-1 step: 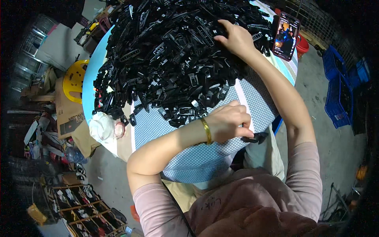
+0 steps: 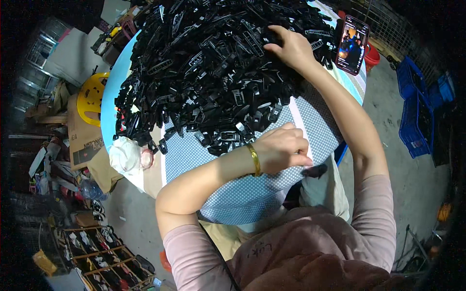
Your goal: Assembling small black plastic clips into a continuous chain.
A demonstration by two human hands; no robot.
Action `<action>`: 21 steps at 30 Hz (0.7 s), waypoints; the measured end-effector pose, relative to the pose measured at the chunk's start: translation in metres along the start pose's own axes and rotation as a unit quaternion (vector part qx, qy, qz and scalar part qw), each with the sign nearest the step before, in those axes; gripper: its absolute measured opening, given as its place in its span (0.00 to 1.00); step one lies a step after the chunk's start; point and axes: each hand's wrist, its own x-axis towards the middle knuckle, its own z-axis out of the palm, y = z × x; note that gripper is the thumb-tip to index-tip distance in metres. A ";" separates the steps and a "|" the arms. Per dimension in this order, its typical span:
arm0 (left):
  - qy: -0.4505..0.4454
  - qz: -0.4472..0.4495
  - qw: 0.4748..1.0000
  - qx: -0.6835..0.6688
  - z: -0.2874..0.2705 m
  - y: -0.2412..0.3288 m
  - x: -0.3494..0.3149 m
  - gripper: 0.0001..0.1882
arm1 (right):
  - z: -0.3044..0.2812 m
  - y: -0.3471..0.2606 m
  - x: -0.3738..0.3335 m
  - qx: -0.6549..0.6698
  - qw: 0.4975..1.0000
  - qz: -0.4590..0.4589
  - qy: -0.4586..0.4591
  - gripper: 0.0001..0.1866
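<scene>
A large heap of small black plastic clip-like pieces (image 2: 213,82) covers the far part of the table. My right hand (image 2: 293,48) rests at the heap's right side, its thumb and forefinger apart around black pieces; I see no piece clearly gripped. Near the table's front edge is my left hand (image 2: 284,148), with a gold bracelet (image 2: 254,160) at its wrist. Its fingers are curled in and nothing shows in them. Just below its thumb, a blurred black piece (image 2: 316,170) hangs apart from the hand, over light cloth beyond the table edge.
A phone (image 2: 352,44) with a lit screen stands at the table's right edge. White crumpled cloth (image 2: 125,154) lies at its left edge. Blue crates (image 2: 417,121) and a red bucket (image 2: 372,57) stand to the right. A yellow stool (image 2: 91,99) and cardboard (image 2: 82,128) are at left.
The black piece below my left thumb has come away from the thumb and moved slightly down, now blurred. Both hands stay almost in place.
</scene>
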 end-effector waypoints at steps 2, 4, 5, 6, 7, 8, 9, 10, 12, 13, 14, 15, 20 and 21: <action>0.028 -0.029 0.999 -0.019 -0.002 -0.002 0.000 0.13 | -0.009 0.003 -0.003 0.106 0.994 -0.022 0.034 0.25; 0.096 -0.121 0.983 -0.095 -0.003 0.000 0.003 0.13 | -0.036 0.005 -0.014 0.093 0.990 -0.100 0.044 0.22; 0.099 -0.121 0.983 -0.096 -0.004 0.002 0.004 0.13 | -0.049 0.007 -0.019 0.103 0.980 -0.161 0.047 0.21; 0.216 -0.158 0.957 -0.115 -0.005 0.004 0.005 0.14 | -0.063 0.007 -0.030 0.095 0.975 -0.200 0.017 0.23; 0.326 -0.187 0.917 -0.134 -0.004 0.006 0.009 0.15 | -0.082 0.003 -0.045 0.082 0.968 -0.237 -0.013 0.24; 0.338 -0.199 0.910 -0.138 -0.004 -0.002 0.009 0.21 | -0.096 -0.008 -0.060 0.088 0.970 -0.218 -0.056 0.27; 0.367 -0.179 0.906 -0.114 -0.003 0.000 0.010 0.24 | -0.107 -0.017 -0.076 0.093 0.971 -0.197 -0.100 0.30; 0.341 -0.178 0.917 -0.103 -0.003 0.001 0.007 0.24 | -0.113 -0.025 -0.091 0.107 0.968 -0.172 -0.151 0.33; 0.271 -0.196 0.933 -0.132 0.001 -0.001 0.005 0.26 | -0.112 -0.028 -0.116 0.150 0.955 -0.151 -0.207 0.40; 0.244 -0.198 0.944 -0.099 0.003 0.001 0.005 0.25 | -0.111 -0.026 -0.122 0.180 0.946 -0.169 -0.209 0.43; 0.231 -0.201 0.949 -0.081 0.005 0.001 0.005 0.23 | -0.113 -0.022 -0.123 0.202 0.939 -0.159 -0.230 0.42; 0.218 -0.203 0.953 -0.064 0.007 0.001 0.006 0.21 | -0.116 -0.018 -0.121 0.225 0.930 -0.149 -0.251 0.40; 0.178 -0.149 0.973 0.009 0.008 -0.002 0.004 0.15 | -0.102 0.035 -0.094 0.289 0.924 -0.135 -0.212 0.31; 0.185 -0.146 0.972 0.011 0.009 -0.001 0.005 0.13 | -0.093 0.044 -0.089 0.282 0.938 -0.117 -0.167 0.29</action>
